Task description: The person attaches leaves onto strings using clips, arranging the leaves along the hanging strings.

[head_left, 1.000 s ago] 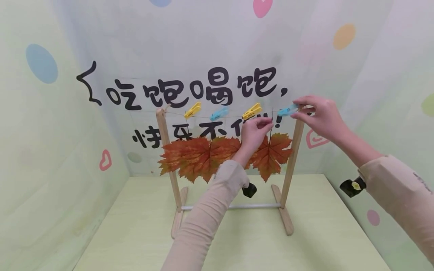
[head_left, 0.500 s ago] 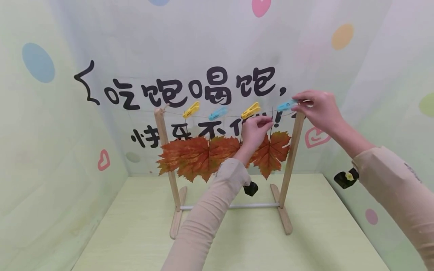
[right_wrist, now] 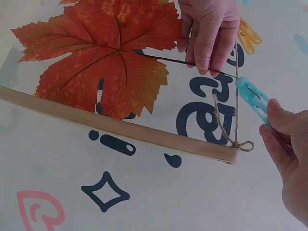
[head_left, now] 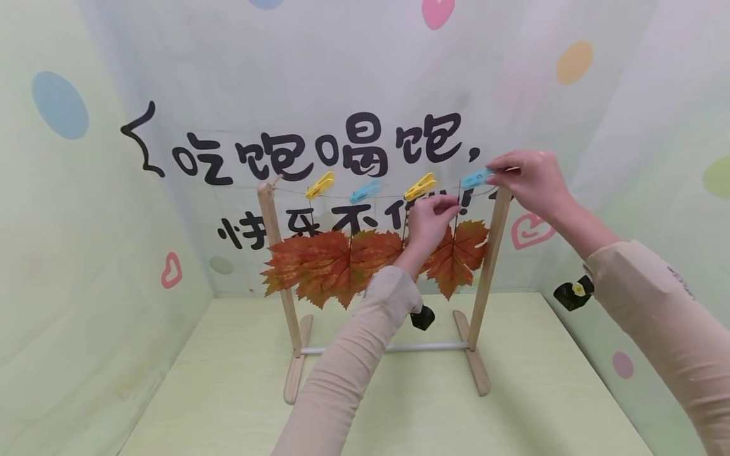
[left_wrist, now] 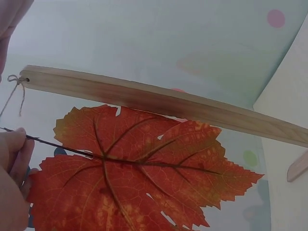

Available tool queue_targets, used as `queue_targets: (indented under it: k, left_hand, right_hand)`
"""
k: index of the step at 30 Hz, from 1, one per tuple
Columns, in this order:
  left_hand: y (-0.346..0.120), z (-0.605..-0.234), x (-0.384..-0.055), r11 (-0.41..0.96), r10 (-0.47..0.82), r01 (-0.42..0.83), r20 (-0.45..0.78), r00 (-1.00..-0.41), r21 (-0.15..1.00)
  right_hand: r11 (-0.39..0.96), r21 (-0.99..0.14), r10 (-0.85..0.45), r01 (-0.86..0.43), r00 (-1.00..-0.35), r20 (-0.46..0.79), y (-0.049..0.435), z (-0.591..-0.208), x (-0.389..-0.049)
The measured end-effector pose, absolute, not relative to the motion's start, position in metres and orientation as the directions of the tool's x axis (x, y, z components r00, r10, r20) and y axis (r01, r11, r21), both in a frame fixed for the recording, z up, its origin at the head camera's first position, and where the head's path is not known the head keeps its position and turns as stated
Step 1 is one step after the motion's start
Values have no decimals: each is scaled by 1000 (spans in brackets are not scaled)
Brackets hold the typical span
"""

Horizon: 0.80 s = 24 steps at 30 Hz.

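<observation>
My left hand [head_left: 430,221] pinches the dark stem of an orange-red maple leaf [head_left: 454,256] hanging just left of the right post. In the right wrist view that stem [right_wrist: 168,59] runs past the left fingertips to the twine [right_wrist: 236,103]. My right hand [head_left: 530,180] holds a light blue clothespin [right_wrist: 252,98] by its handle end between thumb and fingers. The clothespin's tip meets the stem's end at the twine. Further left on the line sit yellow [head_left: 321,185] and blue [head_left: 365,191] clothespins, with more leaves [head_left: 319,266] below. A yellow clothespin [head_left: 421,186] stands right above my left hand.
A wooden frame with a left post [head_left: 279,259], a right post [head_left: 492,272] and a white crossbar [head_left: 428,347] stands on the pale table [head_left: 228,392]. Behind it hangs a printed backdrop [head_left: 319,69] with black characters. My left forearm [head_left: 342,373] crosses in front of the frame.
My right hand has moved slightly left with the blue clothespin, bringing its tip to the leaf's stem. My left hand stays on the stem. The head view has shifted a little.
</observation>
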<state>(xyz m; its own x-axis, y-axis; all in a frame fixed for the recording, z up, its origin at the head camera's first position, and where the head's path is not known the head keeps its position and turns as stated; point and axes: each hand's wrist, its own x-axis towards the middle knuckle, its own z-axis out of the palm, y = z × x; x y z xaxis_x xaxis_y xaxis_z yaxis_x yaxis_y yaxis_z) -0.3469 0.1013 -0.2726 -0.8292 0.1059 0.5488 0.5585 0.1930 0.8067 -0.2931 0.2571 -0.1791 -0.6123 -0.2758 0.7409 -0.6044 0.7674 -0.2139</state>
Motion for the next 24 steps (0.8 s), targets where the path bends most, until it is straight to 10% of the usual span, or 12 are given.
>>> queue_targets:
  k: [24]
  left_hand:
    - [103,-275,-348,151,114,521,509,-853,840]
  right_hand:
    - [767,-267,-290,-584,-686,667,254,-178,-304]
